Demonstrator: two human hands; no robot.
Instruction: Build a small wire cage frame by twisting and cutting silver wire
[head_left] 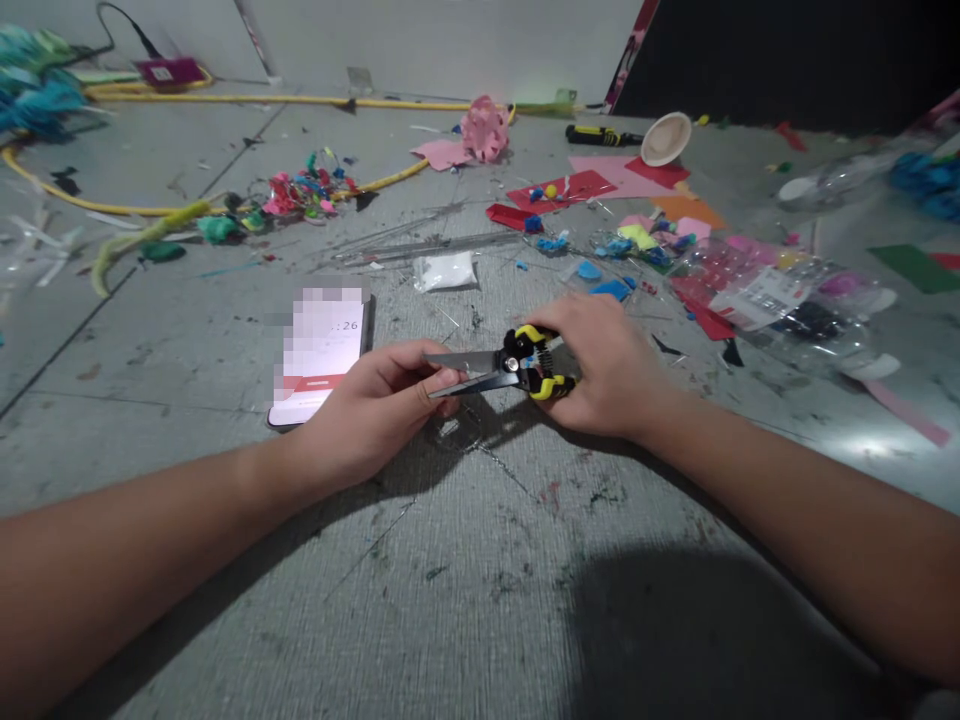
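Note:
My right hand point(611, 365) is closed round the yellow and black handles of spring-loaded scissors point(512, 364). Their blades point left and stand slightly apart. Facing them, my left hand point(379, 400) is pinched, with thumb and fingers right at the blade tips. Something thin and see-through seems to hang below those fingertips, but what it is cannot be made out. Just behind my left wrist lies a phone point(330, 345), its screen lit. Beyond the blades is a small clear packet point(446, 271) with white contents.
To the right lie clear plastic bottles point(806, 300) holding coloured scraps. Red paper point(570, 190), a paper cup point(666, 139) and a yellow-black tool point(600, 136) sit farther back. A yellow cable point(285, 99) crosses the floor, near a pink paper flower point(486, 130) and bead-like bits point(307, 188).

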